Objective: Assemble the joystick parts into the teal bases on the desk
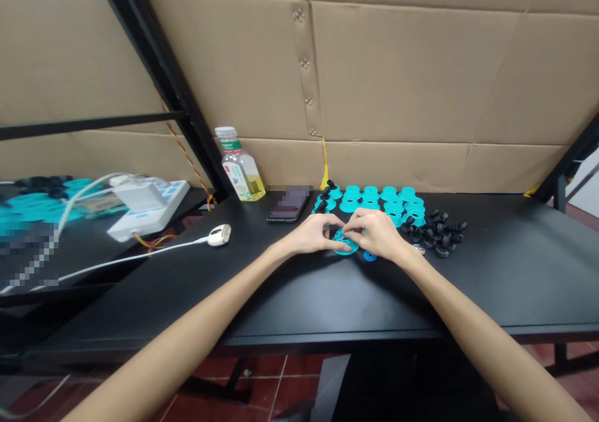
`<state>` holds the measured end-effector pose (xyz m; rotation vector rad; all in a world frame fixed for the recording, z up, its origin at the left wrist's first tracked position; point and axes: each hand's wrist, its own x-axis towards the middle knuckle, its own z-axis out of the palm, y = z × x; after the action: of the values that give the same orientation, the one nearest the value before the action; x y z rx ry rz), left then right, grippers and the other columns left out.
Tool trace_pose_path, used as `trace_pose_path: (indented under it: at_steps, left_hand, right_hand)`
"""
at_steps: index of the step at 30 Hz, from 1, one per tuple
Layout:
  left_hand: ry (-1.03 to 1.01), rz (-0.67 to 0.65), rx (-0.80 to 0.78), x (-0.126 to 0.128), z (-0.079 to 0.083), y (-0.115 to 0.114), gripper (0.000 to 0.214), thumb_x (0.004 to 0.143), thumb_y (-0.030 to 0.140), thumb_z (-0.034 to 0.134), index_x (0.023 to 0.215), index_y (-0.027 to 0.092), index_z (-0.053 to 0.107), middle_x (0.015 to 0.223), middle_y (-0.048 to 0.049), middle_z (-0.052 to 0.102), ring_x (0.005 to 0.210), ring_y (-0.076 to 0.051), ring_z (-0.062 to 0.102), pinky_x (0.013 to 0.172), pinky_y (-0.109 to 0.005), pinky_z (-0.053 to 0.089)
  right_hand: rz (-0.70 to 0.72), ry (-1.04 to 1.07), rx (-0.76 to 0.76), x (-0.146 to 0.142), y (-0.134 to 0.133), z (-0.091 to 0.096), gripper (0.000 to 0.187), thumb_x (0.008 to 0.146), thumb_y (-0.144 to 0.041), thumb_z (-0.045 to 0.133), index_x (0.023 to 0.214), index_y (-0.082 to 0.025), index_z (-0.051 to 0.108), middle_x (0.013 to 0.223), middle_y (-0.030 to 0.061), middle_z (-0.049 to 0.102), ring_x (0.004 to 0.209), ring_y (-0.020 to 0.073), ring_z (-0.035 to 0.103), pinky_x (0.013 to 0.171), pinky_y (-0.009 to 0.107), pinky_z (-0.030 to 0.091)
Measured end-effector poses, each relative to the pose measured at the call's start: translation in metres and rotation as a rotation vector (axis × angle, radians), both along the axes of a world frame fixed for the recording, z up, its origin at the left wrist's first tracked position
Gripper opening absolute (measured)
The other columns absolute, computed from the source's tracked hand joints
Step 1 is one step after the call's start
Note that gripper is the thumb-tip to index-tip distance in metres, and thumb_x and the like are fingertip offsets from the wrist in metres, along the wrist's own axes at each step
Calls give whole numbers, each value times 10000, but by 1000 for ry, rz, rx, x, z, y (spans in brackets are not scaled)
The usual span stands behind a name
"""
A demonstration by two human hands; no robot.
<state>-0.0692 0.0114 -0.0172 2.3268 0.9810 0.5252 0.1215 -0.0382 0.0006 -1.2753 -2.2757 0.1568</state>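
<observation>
Left hand (311,235) and right hand (374,235) are both closed in a fingertip pinch on a teal perforated plastic disc (345,245), located over the black tabletop (515,288). Rows of teal flanged plastic pieces (374,200) stand directly behind the hands. A small blue disc (369,256) lies just below the right hand. A cluster of black ribbed pieces (435,236) lies to the right of the rows.
</observation>
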Motion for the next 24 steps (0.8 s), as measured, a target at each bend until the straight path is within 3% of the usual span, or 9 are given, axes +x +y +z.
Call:
trace_pose_path:
  at_steps: [8,12,16,21,24]
  left_hand:
    - [-4,-1,8,0,0,0,565,615,576,751,978,149,681,852,-25,637,561,-93,443,524,-225,352]
    - [8,25,-3,-1,-1,1,591,612,587,748,1008,154,678,719,-7,602,560,-111,457,520,-227,349]
    - [9,49,-14,-1,-1,-1,621,609,602,742,1023,144,670,697,-10,596,552,-115,454,517,-233,351]
    - [15,53,-31,1,2,-3,644,602,616,738,1018,130,669,678,-7,590,539,-114,443,515,-239,348]
    - [19,52,-28,1,3,-3,643,599,613,743,1020,133,667,649,3,568,545,-117,446,517,-234,346]
  right_hand:
    - [22,-33,-108,2,-4,0,206,833,-266,565,734,-227,742,907,37,605,718,125,521,610,236,332]
    - [62,72,-105,12,0,8,234,866,-247,515,785,-214,732,867,37,640,816,150,549,652,237,374]
    - [-111,90,-17,35,6,17,225,838,-200,526,939,-209,728,974,48,676,766,138,564,671,252,399]
    - [-182,-115,-232,58,9,21,182,739,-130,574,791,-201,734,827,14,715,653,125,594,572,236,369]
    - [-240,-199,-236,63,9,22,176,723,-128,596,772,-216,740,818,11,724,706,151,620,576,245,366]
